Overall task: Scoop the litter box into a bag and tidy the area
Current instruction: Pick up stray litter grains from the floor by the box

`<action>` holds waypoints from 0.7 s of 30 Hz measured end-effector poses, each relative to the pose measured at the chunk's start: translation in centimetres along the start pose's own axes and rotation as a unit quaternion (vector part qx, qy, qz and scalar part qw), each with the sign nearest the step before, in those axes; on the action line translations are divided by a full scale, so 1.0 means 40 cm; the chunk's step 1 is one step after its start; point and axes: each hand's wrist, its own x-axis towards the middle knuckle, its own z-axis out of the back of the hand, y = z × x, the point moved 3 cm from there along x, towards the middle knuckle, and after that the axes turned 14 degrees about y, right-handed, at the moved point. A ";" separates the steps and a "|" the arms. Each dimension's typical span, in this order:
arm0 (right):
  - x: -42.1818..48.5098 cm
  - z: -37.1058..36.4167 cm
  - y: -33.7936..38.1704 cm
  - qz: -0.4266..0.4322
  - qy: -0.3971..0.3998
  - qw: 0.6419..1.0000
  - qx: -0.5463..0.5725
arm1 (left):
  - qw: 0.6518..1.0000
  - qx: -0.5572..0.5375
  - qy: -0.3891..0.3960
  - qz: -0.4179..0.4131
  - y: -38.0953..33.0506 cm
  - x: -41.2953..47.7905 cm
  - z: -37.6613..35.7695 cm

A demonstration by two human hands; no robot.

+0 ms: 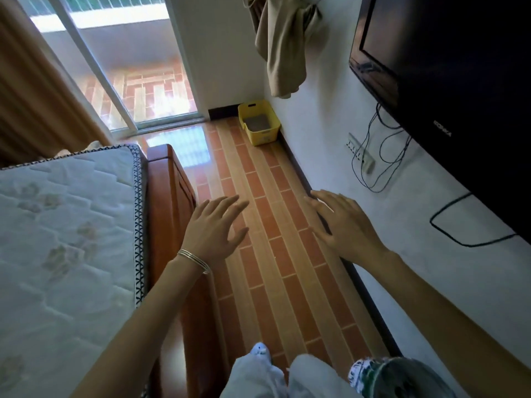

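A yellow rectangular plastic litter box, grey litter inside, is seen on the tiled floor in the far corner against the white wall. Both hands, left and right, are held out spread and empty, well apart from it. Scooping is judged not begun; an approach is called for, and no scoop or bag is seen.
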 end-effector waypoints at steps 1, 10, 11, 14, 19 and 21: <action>0.043 0.002 0.000 0.005 -0.006 1.000 0.000 | 1.000 -0.002 0.000 0.004 0.033 0.027 0.009; 0.364 -0.085 -0.060 0.011 0.022 1.000 -0.006 | 0.999 -0.018 0.035 0.028 0.250 0.245 -0.037; 0.401 -0.095 -0.074 0.013 0.026 1.000 -0.009 | 0.999 -0.020 0.040 0.031 0.273 0.277 -0.042; 0.527 -0.108 -0.124 0.015 0.031 0.999 -0.005 | 0.998 -0.024 0.050 0.042 0.344 0.389 -0.037; 0.772 -0.062 -0.202 0.011 0.038 0.999 0.019 | 0.998 -0.010 0.037 0.041 0.470 0.611 0.034; 0.876 -0.039 -0.229 0.021 0.041 0.999 0.025 | 0.998 -0.012 0.027 0.050 0.514 0.701 0.066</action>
